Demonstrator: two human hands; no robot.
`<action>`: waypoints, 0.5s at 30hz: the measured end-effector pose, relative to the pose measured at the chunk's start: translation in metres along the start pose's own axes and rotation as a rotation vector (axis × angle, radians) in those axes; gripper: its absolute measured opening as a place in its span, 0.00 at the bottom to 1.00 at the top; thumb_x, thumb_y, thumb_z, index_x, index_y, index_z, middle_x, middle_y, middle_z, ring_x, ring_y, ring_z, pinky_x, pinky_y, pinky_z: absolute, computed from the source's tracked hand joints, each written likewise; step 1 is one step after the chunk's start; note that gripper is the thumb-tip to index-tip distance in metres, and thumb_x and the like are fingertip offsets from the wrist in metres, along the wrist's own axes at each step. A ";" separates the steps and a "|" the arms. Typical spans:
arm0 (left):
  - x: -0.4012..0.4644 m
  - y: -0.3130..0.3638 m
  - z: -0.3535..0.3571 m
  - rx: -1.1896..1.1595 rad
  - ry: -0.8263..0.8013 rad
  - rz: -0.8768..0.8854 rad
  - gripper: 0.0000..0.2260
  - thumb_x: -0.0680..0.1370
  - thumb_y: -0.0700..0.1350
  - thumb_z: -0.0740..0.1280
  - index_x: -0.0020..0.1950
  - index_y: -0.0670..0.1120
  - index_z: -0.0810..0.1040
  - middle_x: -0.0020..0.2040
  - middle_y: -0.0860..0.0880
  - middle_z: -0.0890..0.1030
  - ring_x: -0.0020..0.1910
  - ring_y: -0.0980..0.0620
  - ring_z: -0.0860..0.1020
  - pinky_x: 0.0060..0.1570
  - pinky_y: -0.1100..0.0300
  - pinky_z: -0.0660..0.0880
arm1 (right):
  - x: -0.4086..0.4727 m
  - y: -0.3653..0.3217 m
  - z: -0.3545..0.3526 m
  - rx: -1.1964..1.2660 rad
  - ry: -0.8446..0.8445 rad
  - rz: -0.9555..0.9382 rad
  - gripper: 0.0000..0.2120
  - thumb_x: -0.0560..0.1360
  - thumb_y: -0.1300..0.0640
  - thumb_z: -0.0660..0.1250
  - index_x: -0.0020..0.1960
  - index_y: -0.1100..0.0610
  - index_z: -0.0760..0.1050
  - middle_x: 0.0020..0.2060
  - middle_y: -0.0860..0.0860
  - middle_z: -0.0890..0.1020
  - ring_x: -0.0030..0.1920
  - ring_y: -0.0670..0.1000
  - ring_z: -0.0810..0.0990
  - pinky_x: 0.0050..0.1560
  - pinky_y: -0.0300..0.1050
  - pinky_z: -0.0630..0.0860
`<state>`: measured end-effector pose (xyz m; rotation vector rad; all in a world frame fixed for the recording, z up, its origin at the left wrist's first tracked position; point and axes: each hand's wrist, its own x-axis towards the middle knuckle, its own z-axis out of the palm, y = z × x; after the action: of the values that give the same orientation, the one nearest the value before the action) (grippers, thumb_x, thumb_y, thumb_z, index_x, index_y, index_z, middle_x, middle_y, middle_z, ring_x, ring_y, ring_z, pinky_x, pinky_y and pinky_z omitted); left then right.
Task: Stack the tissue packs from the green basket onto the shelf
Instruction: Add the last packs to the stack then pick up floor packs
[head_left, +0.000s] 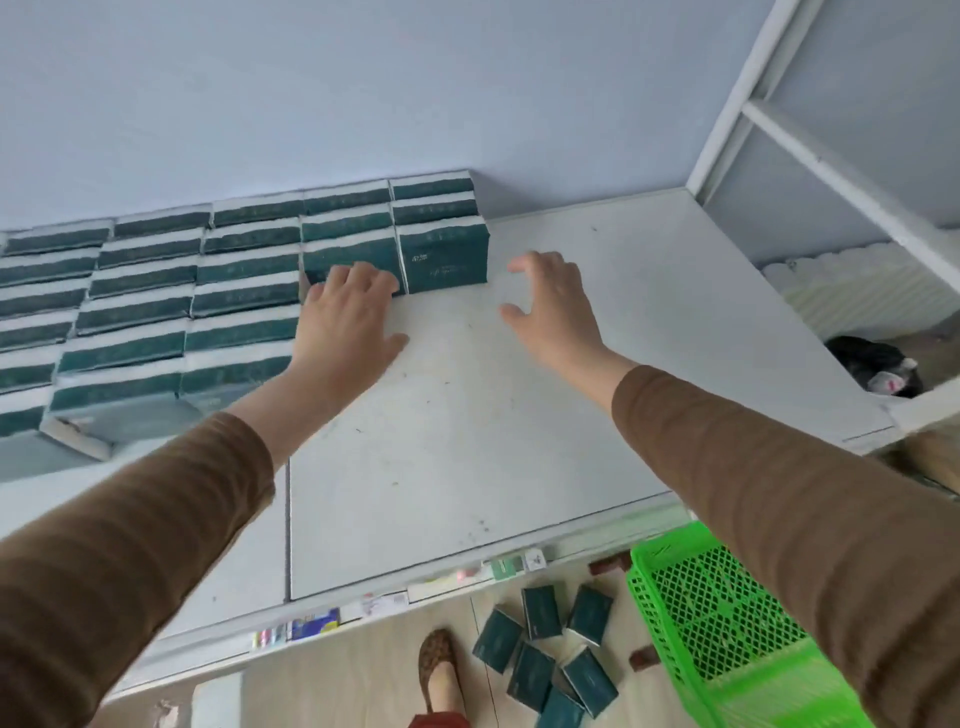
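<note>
Rows of dark green tissue packs (244, 296) stand stacked along the back and left of the white shelf (467, 441). The rightmost front pack (444, 260) stands upright at the end of the row. My left hand (348, 322) lies with straight fingers against the front of the pack beside it. My right hand (550, 301) hovers just right of the end pack, fingers spread and relaxed, holding nothing. The green basket (727, 634) stands on the floor at lower right. Several loose packs (545, 649) lie on the floor beside it.
A white upright frame and a further shelf (841, 171) rise at the right, with a dark object (878, 364) below. Price labels (374, 608) line the shelf's front edge. My foot in a patterned shoe (441, 670) stands on the wooden floor.
</note>
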<state>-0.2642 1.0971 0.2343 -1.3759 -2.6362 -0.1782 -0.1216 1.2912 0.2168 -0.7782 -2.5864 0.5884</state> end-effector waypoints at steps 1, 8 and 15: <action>-0.018 0.016 -0.001 -0.013 0.014 0.002 0.24 0.74 0.54 0.71 0.67 0.46 0.71 0.64 0.46 0.73 0.64 0.43 0.69 0.66 0.46 0.67 | -0.020 0.004 -0.011 -0.035 0.010 -0.064 0.19 0.75 0.57 0.67 0.64 0.56 0.71 0.62 0.54 0.73 0.61 0.57 0.70 0.58 0.51 0.72; -0.167 0.130 -0.003 -0.076 0.131 0.030 0.21 0.74 0.53 0.70 0.65 0.48 0.72 0.70 0.46 0.68 0.70 0.42 0.63 0.68 0.45 0.61 | -0.187 0.035 -0.068 0.021 0.057 -0.287 0.16 0.73 0.56 0.68 0.60 0.54 0.75 0.59 0.50 0.76 0.60 0.54 0.72 0.56 0.49 0.70; -0.301 0.209 0.055 -0.229 0.052 0.116 0.19 0.74 0.48 0.69 0.64 0.48 0.74 0.71 0.45 0.67 0.69 0.40 0.65 0.65 0.44 0.65 | -0.348 0.090 -0.039 0.241 -0.023 -0.098 0.11 0.74 0.59 0.67 0.56 0.54 0.76 0.52 0.48 0.77 0.55 0.50 0.73 0.57 0.46 0.70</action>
<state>0.0719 0.9840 0.1276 -1.5648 -2.5475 -0.5070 0.2056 1.1663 0.1263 -0.5659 -2.4951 0.8630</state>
